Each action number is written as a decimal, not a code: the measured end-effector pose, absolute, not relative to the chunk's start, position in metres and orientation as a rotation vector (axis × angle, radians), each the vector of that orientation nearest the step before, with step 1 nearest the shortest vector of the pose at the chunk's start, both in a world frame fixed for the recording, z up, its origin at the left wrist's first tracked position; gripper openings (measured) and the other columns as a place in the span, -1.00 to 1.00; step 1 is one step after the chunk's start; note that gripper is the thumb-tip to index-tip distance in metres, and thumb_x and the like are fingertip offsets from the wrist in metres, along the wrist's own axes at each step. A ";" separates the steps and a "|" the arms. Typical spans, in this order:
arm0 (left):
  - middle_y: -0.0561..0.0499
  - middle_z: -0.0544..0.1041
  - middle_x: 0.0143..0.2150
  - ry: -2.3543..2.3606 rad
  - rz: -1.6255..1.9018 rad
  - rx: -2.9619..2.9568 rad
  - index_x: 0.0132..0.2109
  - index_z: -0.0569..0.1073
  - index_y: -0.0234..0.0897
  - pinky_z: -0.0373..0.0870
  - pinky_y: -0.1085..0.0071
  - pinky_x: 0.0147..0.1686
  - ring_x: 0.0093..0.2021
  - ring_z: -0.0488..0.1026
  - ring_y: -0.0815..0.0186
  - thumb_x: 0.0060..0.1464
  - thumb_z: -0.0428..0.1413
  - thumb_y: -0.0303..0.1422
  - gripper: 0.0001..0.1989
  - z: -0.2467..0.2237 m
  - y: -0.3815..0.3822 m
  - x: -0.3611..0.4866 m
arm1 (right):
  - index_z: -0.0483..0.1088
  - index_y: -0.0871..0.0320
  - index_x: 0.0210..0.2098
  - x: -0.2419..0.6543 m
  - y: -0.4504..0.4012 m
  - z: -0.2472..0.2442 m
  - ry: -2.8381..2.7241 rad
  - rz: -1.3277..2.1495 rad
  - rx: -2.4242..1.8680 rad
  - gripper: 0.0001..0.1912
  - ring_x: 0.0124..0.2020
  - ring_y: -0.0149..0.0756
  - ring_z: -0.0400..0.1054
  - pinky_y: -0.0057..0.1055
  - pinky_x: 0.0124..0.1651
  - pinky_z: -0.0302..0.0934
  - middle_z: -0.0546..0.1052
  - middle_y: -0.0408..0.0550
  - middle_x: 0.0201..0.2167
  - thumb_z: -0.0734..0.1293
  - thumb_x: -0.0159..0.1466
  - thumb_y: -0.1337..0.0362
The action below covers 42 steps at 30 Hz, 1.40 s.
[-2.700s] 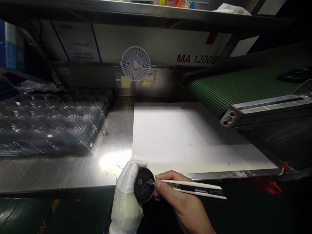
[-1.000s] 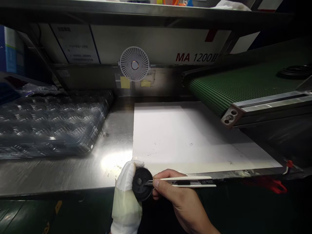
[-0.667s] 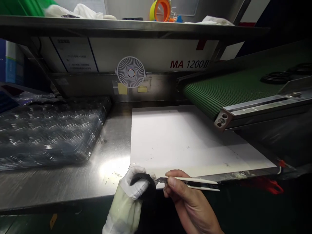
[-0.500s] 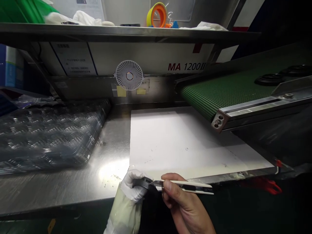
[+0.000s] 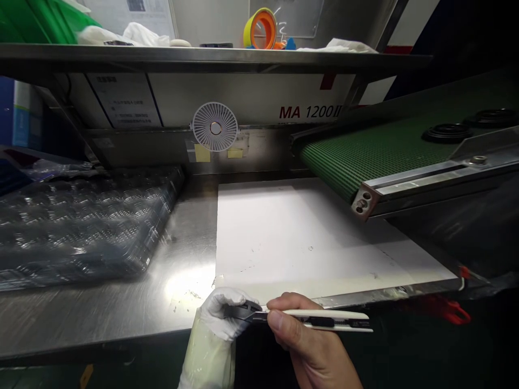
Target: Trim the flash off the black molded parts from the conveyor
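Gloved L hand (image 5: 214,321) grips black disc (image 5: 243,310) edge-on; R hand (image 5: 312,337) pinches knife (image 5: 328,320), blade (image 5: 260,316) right by glove (image 5: 229,319): a slip could cut it.

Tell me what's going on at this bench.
A person's white-gloved left hand holds a black disc-shaped part edge-on, while the bare right hand holds a white snap-off utility knife with its blade at the part's rim. The hands are at the front edge of a stainless steel table, beside a white sheet, with a stack of clear plastic trays to the left and a green conveyor belt to the right.
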<state>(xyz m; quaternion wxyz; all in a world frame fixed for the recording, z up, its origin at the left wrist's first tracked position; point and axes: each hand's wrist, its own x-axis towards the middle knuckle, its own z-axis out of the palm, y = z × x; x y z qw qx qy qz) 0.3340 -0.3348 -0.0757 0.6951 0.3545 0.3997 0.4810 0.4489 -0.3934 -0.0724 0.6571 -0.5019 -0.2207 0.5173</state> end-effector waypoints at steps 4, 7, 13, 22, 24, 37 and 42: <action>0.00 0.51 -0.46 0.888 1.055 0.760 -0.49 0.46 -0.28 0.43 0.34 -0.32 -0.39 0.47 0.23 -0.32 0.31 -0.49 -0.82 -0.076 -0.336 0.334 | 0.50 0.12 -0.38 0.449 -0.393 -0.074 -0.518 1.199 -1.129 -0.72 -0.48 -0.37 0.13 -0.39 -0.36 0.07 0.36 -0.16 -0.57 0.52 0.02 0.09; 0.00 0.51 -0.46 0.876 1.061 0.730 -0.48 0.46 -0.29 0.42 0.35 -0.33 -0.40 0.46 0.24 -0.30 0.30 -0.50 -0.83 -0.077 -0.336 0.333 | 0.50 0.11 -0.38 0.450 -0.395 -0.073 -0.525 1.206 -1.125 -0.73 -0.47 -0.38 0.13 -0.41 -0.34 0.06 0.35 -0.17 -0.56 0.51 0.04 0.09; -0.02 0.53 -0.43 0.788 0.948 0.715 -0.45 0.47 -0.29 0.38 0.33 -0.32 -0.40 0.47 0.23 -0.21 0.27 -0.50 -0.88 -0.078 -0.336 0.326 | 0.49 0.16 -0.43 0.460 -0.392 -0.068 -0.557 1.397 -1.004 -0.77 -0.52 -0.43 0.11 -0.45 -0.42 0.01 0.33 -0.19 -0.62 0.53 0.03 0.17; -0.09 0.55 -0.43 0.731 0.773 0.737 -0.42 0.48 -0.31 0.34 0.27 -0.28 -0.40 0.48 0.18 -0.22 0.28 -0.45 -0.86 -0.080 -0.336 0.321 | 0.49 0.20 -0.44 0.469 -0.384 -0.065 -0.613 1.496 -1.004 -0.77 -0.54 -0.47 0.11 -0.48 -0.43 -0.01 0.35 -0.20 -0.63 0.53 0.02 0.20; -0.07 0.55 -0.43 0.736 0.746 0.723 -0.41 0.49 -0.31 0.35 0.28 -0.28 -0.40 0.48 0.20 -0.23 0.28 -0.43 -0.85 -0.081 -0.336 0.321 | 0.49 0.20 -0.44 0.470 -0.384 -0.066 -0.614 1.509 -1.006 -0.77 -0.54 -0.47 0.11 -0.49 -0.44 -0.01 0.35 -0.20 -0.63 0.54 0.01 0.20; 0.01 0.51 -0.04 1.412 1.096 1.761 -0.03 0.47 -0.14 0.34 0.31 -0.02 -0.07 0.43 0.24 0.07 0.04 -0.36 -0.70 -0.083 -0.224 0.278 | 0.47 0.18 -0.37 0.507 -0.404 -0.075 -0.936 1.404 -1.292 -0.65 -0.56 -0.47 0.10 -0.49 -0.50 -0.06 0.30 -0.21 -0.62 0.45 0.09 0.00; 0.01 0.49 -0.02 1.447 1.013 2.172 -0.19 0.55 -0.14 0.12 0.25 0.16 0.05 0.33 0.17 0.00 0.01 -0.50 -0.71 -0.081 -0.123 0.262 | 0.40 0.12 -0.07 0.509 -0.414 -0.084 -0.846 1.311 -1.634 -0.45 -0.58 -0.39 0.22 -0.47 -0.50 0.08 0.39 -0.18 -0.61 0.32 0.16 -0.18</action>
